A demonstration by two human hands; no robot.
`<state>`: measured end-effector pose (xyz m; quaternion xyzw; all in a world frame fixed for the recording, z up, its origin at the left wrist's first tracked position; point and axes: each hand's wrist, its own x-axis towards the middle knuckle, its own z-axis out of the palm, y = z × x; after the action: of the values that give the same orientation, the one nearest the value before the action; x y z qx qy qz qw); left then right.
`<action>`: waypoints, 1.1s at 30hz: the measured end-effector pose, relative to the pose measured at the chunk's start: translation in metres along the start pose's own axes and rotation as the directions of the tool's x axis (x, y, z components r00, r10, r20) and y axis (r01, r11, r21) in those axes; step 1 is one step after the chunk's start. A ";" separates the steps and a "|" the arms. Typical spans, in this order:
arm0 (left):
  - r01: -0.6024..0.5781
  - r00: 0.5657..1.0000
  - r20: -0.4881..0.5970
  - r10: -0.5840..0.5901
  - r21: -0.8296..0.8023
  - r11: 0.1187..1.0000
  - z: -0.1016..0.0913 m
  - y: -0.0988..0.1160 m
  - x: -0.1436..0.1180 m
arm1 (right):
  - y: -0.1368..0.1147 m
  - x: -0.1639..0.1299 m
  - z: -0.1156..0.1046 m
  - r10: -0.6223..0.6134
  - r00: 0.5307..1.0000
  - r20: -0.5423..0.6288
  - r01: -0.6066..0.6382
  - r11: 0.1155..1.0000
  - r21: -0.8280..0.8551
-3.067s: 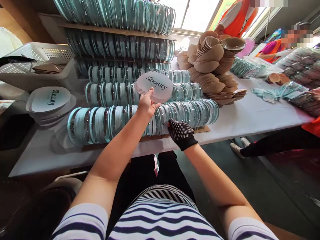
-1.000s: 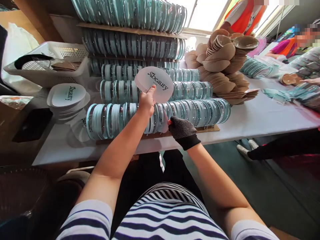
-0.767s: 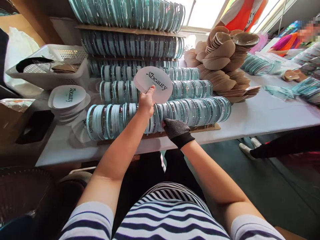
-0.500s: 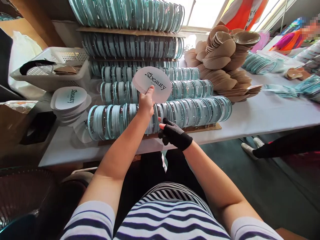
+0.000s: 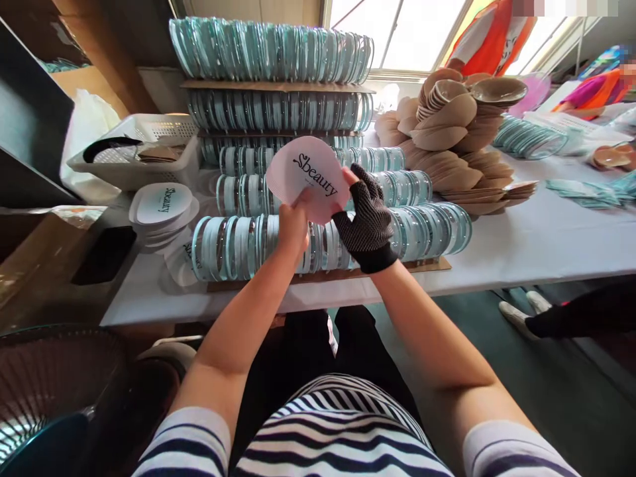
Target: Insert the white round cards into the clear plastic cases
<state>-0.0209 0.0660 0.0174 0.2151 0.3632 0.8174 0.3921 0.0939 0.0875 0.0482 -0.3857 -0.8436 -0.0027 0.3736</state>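
Note:
My bare left hand (image 5: 294, 228) grips a stack of white rounded cards (image 5: 308, 173) printed "beauty", its thumb on the lower edge of the top one. At the stack's right edge, my right hand (image 5: 366, 218) in a black dotted fingerless glove closes its thumb and fingers on the cards. Below and behind the cards runs a front row of clear, bluish round packages (image 5: 238, 248), standing on edge on a cardboard strip. More such rows (image 5: 278, 50) rise behind. To the left lies a pile of similar printed cards (image 5: 163, 204).
Behind the card pile stands a white plastic basket (image 5: 183, 156) with dark and brown pieces in it. Beige bra-cup-like shapes (image 5: 444, 126) are heaped at the back right. A fan (image 5: 54, 391) stands at the lower left. Other people (image 5: 491, 36) are across and beside the white table (image 5: 501, 258).
My right hand has risen from below the cards to their right edge and taken hold there. The card stack looks fanned out more. The view has shifted slightly.

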 end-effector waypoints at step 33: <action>0.123 0.992 -0.026 -0.121 0.070 0.990 -0.044 0.028 0.054 | -0.056 -0.088 0.027 0.333 0.904 0.269 -0.274 0.932 -0.236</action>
<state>-0.0943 0.0783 0.0142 0.1975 0.4087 0.7806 0.4296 0.0781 -0.0012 -0.0110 -0.5429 -0.8159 0.0337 0.1958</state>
